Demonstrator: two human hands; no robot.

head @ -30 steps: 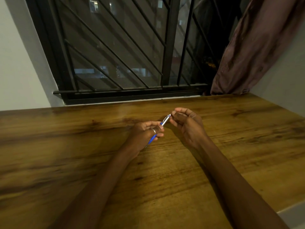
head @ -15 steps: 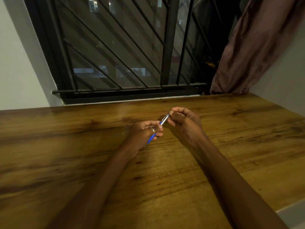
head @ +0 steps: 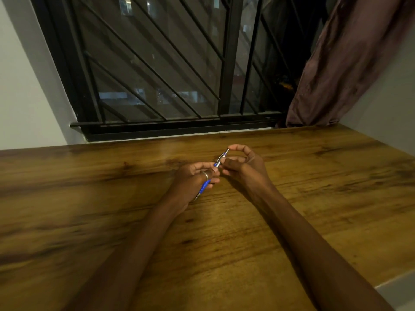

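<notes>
Now my left hand point(head: 193, 182) grips the blue pen point(head: 213, 170) by its barrel, fingers curled round it. My right hand point(head: 244, 169) pinches the pen's silver end, just above the wooden table point(head: 89, 198).

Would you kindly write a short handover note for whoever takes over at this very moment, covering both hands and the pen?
The left hand grips the blue and silver pen round its lower barrel, just above the wooden table.
The right hand pinches the pen's silver top end, which points up toward the window.
Done: the pen is off the table, held by both hands and apparently in one piece.
Left: probably working the top end, by twisting or pressing; which one cannot be told.
</notes>
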